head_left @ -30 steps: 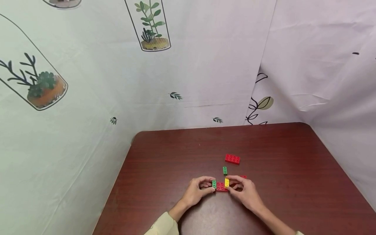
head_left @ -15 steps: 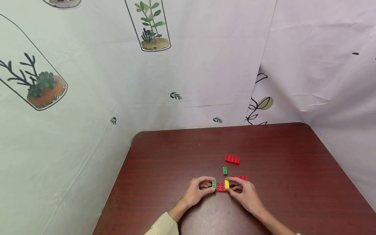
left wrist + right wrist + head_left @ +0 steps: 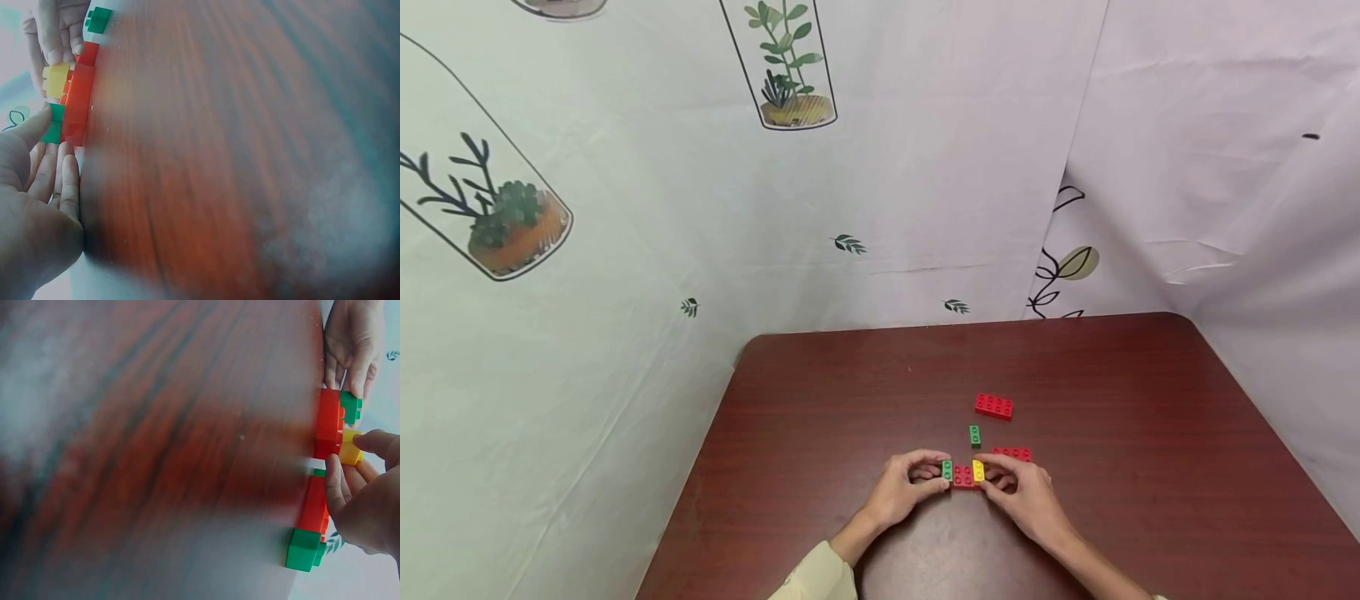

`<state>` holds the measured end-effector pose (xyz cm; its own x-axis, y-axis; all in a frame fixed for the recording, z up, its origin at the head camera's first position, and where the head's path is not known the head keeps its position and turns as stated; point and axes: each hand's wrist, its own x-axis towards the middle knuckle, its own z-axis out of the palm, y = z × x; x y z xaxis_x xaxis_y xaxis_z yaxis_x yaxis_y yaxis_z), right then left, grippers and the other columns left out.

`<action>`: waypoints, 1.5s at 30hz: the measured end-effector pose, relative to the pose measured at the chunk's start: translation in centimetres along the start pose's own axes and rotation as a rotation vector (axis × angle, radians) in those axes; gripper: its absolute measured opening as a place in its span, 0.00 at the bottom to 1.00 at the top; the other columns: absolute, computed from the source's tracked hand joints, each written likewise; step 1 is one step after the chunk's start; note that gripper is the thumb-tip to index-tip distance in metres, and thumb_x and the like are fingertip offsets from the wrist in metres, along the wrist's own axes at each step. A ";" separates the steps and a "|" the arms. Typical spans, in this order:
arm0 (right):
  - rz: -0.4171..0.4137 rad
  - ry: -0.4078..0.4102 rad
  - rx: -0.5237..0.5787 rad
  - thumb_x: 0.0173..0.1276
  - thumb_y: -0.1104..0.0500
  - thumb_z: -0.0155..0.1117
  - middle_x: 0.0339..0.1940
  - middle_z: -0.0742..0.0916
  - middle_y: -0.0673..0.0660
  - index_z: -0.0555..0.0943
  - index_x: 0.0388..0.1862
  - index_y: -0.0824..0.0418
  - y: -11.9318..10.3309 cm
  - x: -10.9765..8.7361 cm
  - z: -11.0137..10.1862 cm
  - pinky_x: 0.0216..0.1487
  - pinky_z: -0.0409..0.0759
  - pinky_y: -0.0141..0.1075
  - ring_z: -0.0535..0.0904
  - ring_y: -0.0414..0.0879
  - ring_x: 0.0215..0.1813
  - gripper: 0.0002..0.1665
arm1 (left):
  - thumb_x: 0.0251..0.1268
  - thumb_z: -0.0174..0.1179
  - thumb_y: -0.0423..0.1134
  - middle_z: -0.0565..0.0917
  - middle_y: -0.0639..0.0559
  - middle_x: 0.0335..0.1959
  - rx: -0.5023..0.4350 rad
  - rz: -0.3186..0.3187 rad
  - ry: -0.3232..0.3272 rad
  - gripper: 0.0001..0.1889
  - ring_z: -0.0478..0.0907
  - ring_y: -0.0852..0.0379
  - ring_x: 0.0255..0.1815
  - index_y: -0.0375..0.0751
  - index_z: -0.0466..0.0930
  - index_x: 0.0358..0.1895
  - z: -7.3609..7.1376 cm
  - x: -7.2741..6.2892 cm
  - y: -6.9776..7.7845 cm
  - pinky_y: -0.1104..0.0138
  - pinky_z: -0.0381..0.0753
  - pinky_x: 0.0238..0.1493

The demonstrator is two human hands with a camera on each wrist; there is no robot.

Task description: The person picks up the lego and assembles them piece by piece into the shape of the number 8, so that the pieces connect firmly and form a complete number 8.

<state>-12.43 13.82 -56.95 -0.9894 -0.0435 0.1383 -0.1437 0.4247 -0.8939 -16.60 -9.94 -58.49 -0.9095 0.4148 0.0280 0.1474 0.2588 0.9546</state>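
Observation:
A red brick (image 3: 963,477) lies on the table between my hands, with bare studs in its middle. My left hand (image 3: 898,492) pinches a green brick (image 3: 947,472) that sits on its left end. Opposite, my right hand (image 3: 1026,496) holds a yellow brick (image 3: 978,471) between thumb and fingers at the right end. In the right wrist view the yellow brick (image 3: 350,447) stands against the studded side of the red brick (image 3: 328,423); whether it is fully seated I cannot tell. Fingers hide parts of the green and yellow bricks.
Just beyond lies a loose green brick (image 3: 974,436), and farther back a red brick (image 3: 994,407). Another red brick (image 3: 1011,454) is partly behind my right hand. The right wrist view shows one more green brick (image 3: 304,550) near that hand. Fabric walls (image 3: 880,208) border the table.
My right hand has come down slightly and then shifted a touch left with the yellow brick, uncovering more of the red brick behind it. The left hand stays put.

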 end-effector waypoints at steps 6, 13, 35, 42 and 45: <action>-0.020 0.000 0.005 0.60 0.71 0.81 0.34 0.90 0.48 0.90 0.52 0.61 -0.1 0.2 0.0 0.35 0.84 0.31 0.85 0.36 0.32 0.21 | 0.67 0.74 0.32 0.91 0.51 0.47 0.006 0.016 0.002 0.17 0.86 0.60 0.45 0.44 0.89 0.57 -0.1 0.2 0.0 0.69 0.85 0.49; -0.025 -0.011 0.003 0.60 0.72 0.81 0.35 0.90 0.49 0.90 0.51 0.60 0.0 0.4 0.0 0.36 0.85 0.31 0.85 0.36 0.33 0.20 | 0.67 0.74 0.32 0.90 0.51 0.46 0.012 0.021 0.003 0.16 0.86 0.61 0.44 0.44 0.89 0.57 -0.3 0.3 0.1 0.69 0.85 0.49; -0.109 -0.091 -0.029 0.60 0.71 0.81 0.35 0.92 0.51 0.90 0.50 0.62 0.3 1.0 -0.8 0.33 0.84 0.32 0.84 0.36 0.32 0.18 | 0.65 0.76 0.32 0.90 0.52 0.48 0.019 0.006 0.014 0.17 0.86 0.61 0.44 0.44 0.89 0.56 -0.3 0.1 0.3 0.69 0.86 0.48; -0.116 -0.128 -0.018 0.62 0.69 0.81 0.36 0.92 0.53 0.90 0.51 0.63 0.4 0.9 -1.2 0.32 0.83 0.32 0.85 0.37 0.32 0.17 | 0.66 0.75 0.33 0.90 0.53 0.46 0.007 0.004 0.017 0.16 0.86 0.62 0.43 0.45 0.89 0.56 0.0 -0.2 0.2 0.69 0.85 0.47; -0.129 -0.137 -0.017 0.63 0.68 0.81 0.36 0.93 0.53 0.90 0.51 0.64 0.5 0.8 -1.2 0.32 0.83 0.32 0.85 0.37 0.33 0.17 | 0.66 0.75 0.32 0.90 0.53 0.45 -0.001 0.005 0.017 0.16 0.86 0.62 0.43 0.44 0.89 0.56 0.1 -0.3 0.1 0.69 0.85 0.47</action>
<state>-13.24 15.05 -56.78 -0.9564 -0.2210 0.1908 -0.2702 0.4225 -0.8652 -16.24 -9.96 -58.41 -0.9151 0.4015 0.0373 0.1513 0.2561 0.9547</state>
